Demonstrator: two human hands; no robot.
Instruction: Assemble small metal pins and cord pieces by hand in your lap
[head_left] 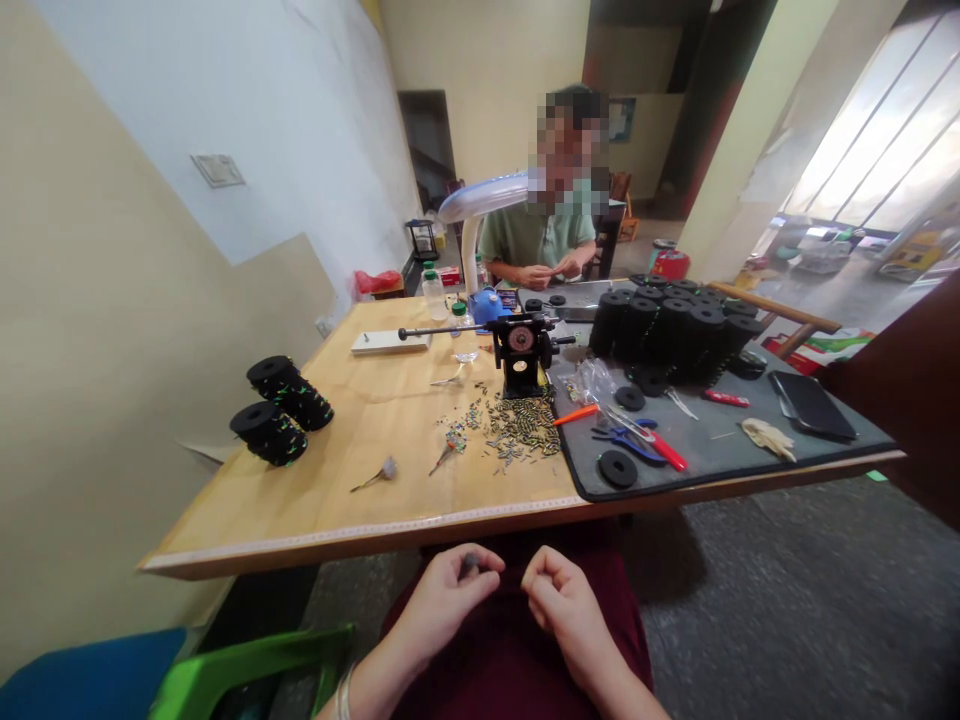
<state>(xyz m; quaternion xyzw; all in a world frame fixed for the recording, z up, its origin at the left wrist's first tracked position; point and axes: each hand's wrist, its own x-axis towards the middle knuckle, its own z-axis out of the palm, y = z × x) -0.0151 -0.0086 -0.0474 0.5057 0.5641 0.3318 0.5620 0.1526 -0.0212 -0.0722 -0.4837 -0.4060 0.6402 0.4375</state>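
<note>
Above my lap, just off the table's front edge, my left hand [459,588] is curled with thumb and fingers round a small dark grey tuft [471,562]. Beside it, a short gap to the right, my right hand [556,590] is pinched closed; whatever its fingertips may hold is too small to make out. On the table ahead lie a grey tuft with a thin stem [386,468] and a colourful one [453,441]. Behind them spreads a heap of tiny dark and yellowish barrel-shaped pieces [523,428].
A black winding device with a dial [520,342] stands mid-table. Stacked black foam spools [268,434] are at left, more [675,325] at right. Blue-handled pliers [634,440] and a phone [812,405] lie on the grey mat [720,440]. A co-worker [540,235] sits opposite.
</note>
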